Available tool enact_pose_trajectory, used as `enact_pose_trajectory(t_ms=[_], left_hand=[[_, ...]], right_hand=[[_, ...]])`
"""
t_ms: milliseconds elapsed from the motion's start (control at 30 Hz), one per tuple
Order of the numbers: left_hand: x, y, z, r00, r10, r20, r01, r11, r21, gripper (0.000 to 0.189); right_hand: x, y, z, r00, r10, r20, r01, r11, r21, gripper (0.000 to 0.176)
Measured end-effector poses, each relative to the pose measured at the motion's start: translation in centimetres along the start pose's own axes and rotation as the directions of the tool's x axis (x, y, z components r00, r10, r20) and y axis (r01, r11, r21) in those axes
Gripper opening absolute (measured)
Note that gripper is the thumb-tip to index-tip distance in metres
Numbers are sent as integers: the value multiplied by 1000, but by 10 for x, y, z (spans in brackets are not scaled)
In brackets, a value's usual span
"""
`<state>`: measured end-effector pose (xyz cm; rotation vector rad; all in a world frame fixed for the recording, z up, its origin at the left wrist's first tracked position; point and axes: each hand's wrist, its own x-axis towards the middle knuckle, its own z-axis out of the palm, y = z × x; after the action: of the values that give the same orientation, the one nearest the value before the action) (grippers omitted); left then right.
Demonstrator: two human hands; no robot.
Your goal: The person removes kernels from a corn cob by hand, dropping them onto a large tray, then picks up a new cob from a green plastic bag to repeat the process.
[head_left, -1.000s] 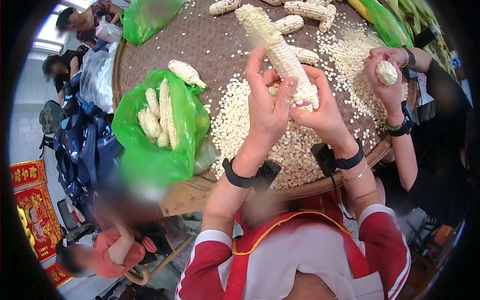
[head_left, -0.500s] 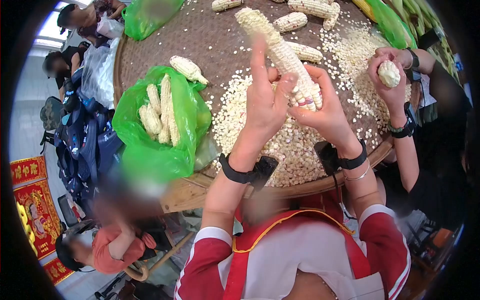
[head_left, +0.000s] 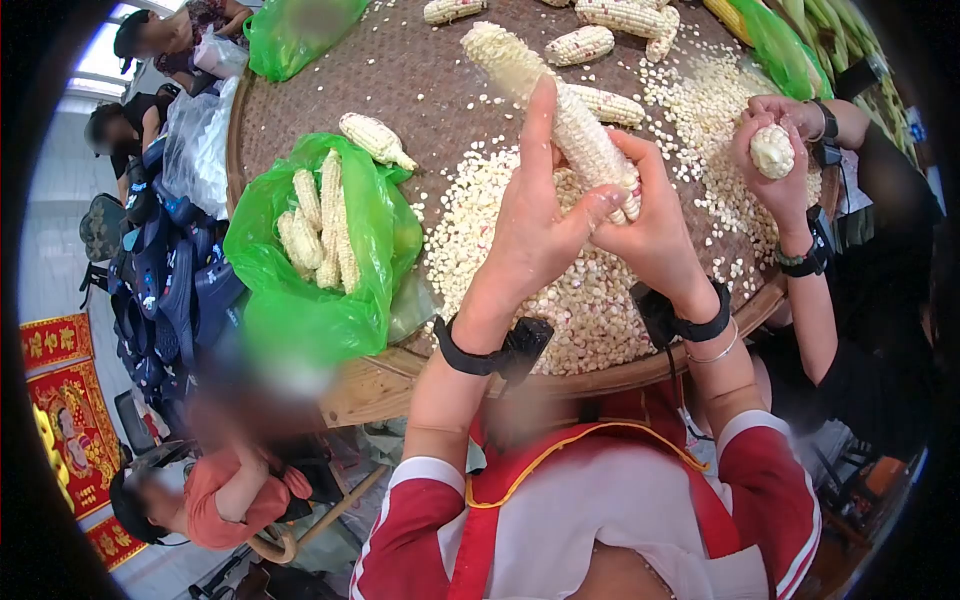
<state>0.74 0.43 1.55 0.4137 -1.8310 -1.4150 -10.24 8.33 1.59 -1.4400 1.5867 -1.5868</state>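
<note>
I hold a long white corn cob point(head_left: 545, 90) over a round woven tray point(head_left: 400, 80). My right hand point(head_left: 655, 235) grips the cob's lower end. My left hand point(head_left: 535, 225) presses against the same end, thumb on the kernels and index finger raised along the cob. The upper part of the cob is stripped bare. A heap of loose kernels point(head_left: 570, 300) lies on the tray beneath my hands.
A green bag point(head_left: 320, 290) holding several cobs lies left of my hands, one cob point(head_left: 373, 138) beside it. More cobs point(head_left: 600, 30) lie at the far side. On the right, another person's hands point(head_left: 775, 165) hold a short cob point(head_left: 772, 150). Other people sit at left.
My left thumb has slid across the cob's lower end toward my right hand, covering the kernels there. The cob tilted slightly left. The neighbour's hands barely moved.
</note>
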Motion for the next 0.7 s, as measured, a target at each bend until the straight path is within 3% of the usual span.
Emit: enact_pose_trajectory(t_ms=[33,167,233,367,433,567,633,700], left_hand=[[0,-1,0,999,37,2,-37,999,39,86],[2,3,0,994,72,-76,-69,997,34,77],[2,12,-9,989,-147,-20,145,988,-51,72],[3,5,-8,997,17,-72,-14,999,29,71],[0,7,-2,999,-49,-21,43,979,-202,69],[0,2,0,1000,-12,1,12,991,-133,68],[0,-3,0,999,50,-17,-49,999,2,68],[0,-1,0,999,-5,-48,4,1000,-12,68]], right_hand=[[0,-2,0,1000,-20,-11,20,997,-76,57],[-1,-6,-1,999,38,18,-38,999,-25,58],[-1,-8,-3,962,244,121,-271,894,356,59],[0,-6,-7,947,273,167,-320,846,427,60],[-1,-5,-6,927,314,205,-374,742,556,60],[-2,-3,-3,942,272,195,-335,786,520,61],[-3,-5,-1,934,294,202,-356,810,465,61],[-3,-10,-1,920,326,218,-391,803,449,62]])
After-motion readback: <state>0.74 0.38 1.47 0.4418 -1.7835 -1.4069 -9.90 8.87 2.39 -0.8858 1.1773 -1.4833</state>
